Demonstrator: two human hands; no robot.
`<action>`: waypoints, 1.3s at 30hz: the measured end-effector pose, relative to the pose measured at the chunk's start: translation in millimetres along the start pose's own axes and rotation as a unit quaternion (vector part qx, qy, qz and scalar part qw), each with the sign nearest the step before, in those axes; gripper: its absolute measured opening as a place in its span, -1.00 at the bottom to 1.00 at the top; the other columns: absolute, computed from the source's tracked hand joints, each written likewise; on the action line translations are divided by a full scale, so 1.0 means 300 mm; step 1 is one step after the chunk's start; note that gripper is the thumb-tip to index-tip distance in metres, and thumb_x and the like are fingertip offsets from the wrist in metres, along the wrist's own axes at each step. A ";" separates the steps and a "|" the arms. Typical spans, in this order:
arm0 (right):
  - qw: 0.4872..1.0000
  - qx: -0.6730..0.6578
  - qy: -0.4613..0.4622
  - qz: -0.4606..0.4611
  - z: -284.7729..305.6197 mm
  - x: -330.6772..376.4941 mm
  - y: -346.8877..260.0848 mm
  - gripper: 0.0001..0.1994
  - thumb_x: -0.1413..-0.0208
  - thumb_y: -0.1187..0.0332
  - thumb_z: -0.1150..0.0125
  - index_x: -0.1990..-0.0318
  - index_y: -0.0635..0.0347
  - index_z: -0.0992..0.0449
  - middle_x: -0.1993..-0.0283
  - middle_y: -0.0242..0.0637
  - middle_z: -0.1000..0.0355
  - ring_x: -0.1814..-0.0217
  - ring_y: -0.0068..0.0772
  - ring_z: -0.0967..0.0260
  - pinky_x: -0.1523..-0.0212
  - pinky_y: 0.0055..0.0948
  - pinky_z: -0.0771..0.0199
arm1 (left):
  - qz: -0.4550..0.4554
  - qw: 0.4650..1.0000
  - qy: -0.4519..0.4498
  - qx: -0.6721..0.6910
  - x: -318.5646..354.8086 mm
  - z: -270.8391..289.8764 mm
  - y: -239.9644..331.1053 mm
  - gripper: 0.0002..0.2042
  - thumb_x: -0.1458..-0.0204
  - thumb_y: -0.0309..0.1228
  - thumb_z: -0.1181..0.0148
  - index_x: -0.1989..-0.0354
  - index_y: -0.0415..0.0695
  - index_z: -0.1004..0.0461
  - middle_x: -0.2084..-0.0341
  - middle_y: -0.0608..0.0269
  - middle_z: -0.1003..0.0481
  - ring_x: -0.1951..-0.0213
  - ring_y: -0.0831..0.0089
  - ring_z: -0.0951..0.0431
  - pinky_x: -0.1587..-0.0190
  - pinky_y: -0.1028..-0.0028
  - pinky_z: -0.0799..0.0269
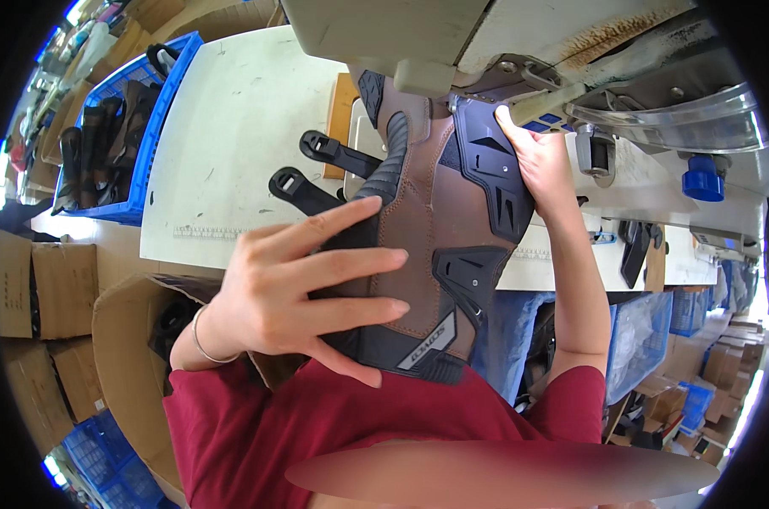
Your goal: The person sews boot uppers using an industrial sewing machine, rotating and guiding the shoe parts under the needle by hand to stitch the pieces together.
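Note:
A brown and black boot upper (462,212) with stitched seams, ribbed black panels and black plastic guards lies across my front, its far end beneath the head of a sewing machine (384,34). My left hand (287,288) rests on the boot's left side, fingers spread flat over the brown panel. At the far right edge, my right hand (544,165) grips the large black guard (496,165), thumb on top and the other fingers hidden below. Two black buckle straps (338,153) stick out to the left. The machine's head hides the boot's far tip.
A white worktable (223,127) extends to the left. Beyond its left edge stands a blue crate (134,208) of dark boot parts. An open cardboard box (130,339) sits by my left elbow. Blue-lined bins (635,339) and cartons line the right side.

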State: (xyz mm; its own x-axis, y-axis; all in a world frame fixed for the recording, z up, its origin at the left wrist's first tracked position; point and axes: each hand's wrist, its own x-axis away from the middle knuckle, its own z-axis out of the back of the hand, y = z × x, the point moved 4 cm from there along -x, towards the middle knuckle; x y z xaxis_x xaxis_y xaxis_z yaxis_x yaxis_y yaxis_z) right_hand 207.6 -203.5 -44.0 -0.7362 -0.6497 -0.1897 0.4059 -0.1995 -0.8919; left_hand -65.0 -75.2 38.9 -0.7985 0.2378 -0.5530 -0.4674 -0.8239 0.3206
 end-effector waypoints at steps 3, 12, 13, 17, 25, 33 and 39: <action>0.994 -0.079 -0.022 -0.066 0.004 0.018 0.002 -0.71 -0.08 0.21 -0.22 0.25 0.31 -0.52 0.32 -0.39 -0.48 0.27 -0.67 -0.35 0.18 -0.60 -0.35 | 0.013 0.999 -0.012 -0.044 -0.010 0.050 0.003 -0.47 0.45 0.20 -0.23 0.33 0.12 -0.61 0.19 0.31 -0.50 0.10 0.05 -0.44 0.31 0.37 -0.37; 0.971 -0.222 -0.065 -0.056 -0.023 0.082 0.013 -0.71 -0.10 0.36 -0.15 0.07 0.34 -0.42 0.22 -0.38 -0.44 0.26 -0.68 -0.35 0.21 -0.66 -0.38 | 0.075 0.956 0.104 -0.265 0.104 -0.137 0.241 -0.65 0.06 0.20 0.01 0.28 0.37 -0.57 0.22 0.56 -0.34 0.02 0.45 -0.25 -0.14 0.03 0.02; 0.968 -0.236 -0.064 -0.056 -0.025 0.084 0.015 -0.73 -0.10 0.38 -0.16 0.08 0.34 -0.42 0.22 -0.38 -0.45 0.27 -0.68 -0.35 0.22 -0.66 -0.39 | 0.063 0.941 0.137 -0.305 0.122 -0.183 0.227 -0.65 0.03 0.21 0.04 0.27 0.38 -0.54 0.20 0.55 -0.32 0.00 0.40 -0.25 -0.17 -0.07 0.07; 0.964 -0.251 -0.071 -0.058 -0.034 0.079 0.008 -0.73 -0.10 0.38 -0.16 0.08 0.34 -0.42 0.23 -0.38 -0.46 0.29 -0.69 -0.36 0.22 -0.65 -0.39 | 0.056 0.916 0.191 -0.350 0.153 -0.238 0.187 -0.71 0.06 0.18 -0.04 0.29 0.37 -0.46 0.21 0.53 -0.29 -0.05 0.29 -0.23 -0.21 -0.32 0.21; 0.967 -0.243 -0.046 -0.058 -0.034 0.076 -0.002 -0.77 -0.10 0.34 -0.18 0.17 0.31 -0.44 0.30 -0.41 -0.46 0.35 -0.72 -0.35 0.29 -0.68 -0.37 | 0.049 0.917 0.225 -0.326 0.130 -0.210 0.165 -0.78 0.16 0.08 -0.18 0.37 0.37 -0.47 0.25 0.54 -0.32 0.00 0.29 -0.26 -0.21 -0.30 0.18; 0.969 -0.237 -0.008 -0.070 -0.040 0.069 -0.023 -0.78 -0.10 0.30 -0.17 0.22 0.29 -0.46 0.36 -0.44 -0.46 0.41 -0.73 -0.34 0.36 -0.68 -0.36 | 0.043 0.923 0.232 -0.306 0.108 -0.176 0.149 -0.81 0.18 0.01 -0.23 0.39 0.36 -0.49 0.31 0.54 -0.33 0.04 0.28 -0.30 -0.20 -0.29 0.12; 0.954 -0.273 -0.008 -0.124 -0.019 0.024 0.044 -0.74 0.07 0.51 -0.34 0.21 0.32 -0.43 0.31 -0.29 -0.47 0.35 -0.52 -0.44 0.33 -0.53 -0.49 | 0.068 0.934 0.218 -0.275 0.057 -0.116 0.117 -0.84 0.20 -0.08 -0.27 0.40 0.32 -0.51 0.33 0.51 -0.32 0.06 0.26 -0.33 -0.20 -0.27 0.09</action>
State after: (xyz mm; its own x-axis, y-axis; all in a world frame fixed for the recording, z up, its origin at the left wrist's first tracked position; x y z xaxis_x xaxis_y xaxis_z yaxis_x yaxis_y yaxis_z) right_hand 204.7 -206.6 -59.5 -0.7621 -0.6448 0.0581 -0.1266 0.0603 -0.9901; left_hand -81.7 -117.9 14.0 -0.5497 -0.0212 -0.8351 -0.0109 -0.9994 0.0326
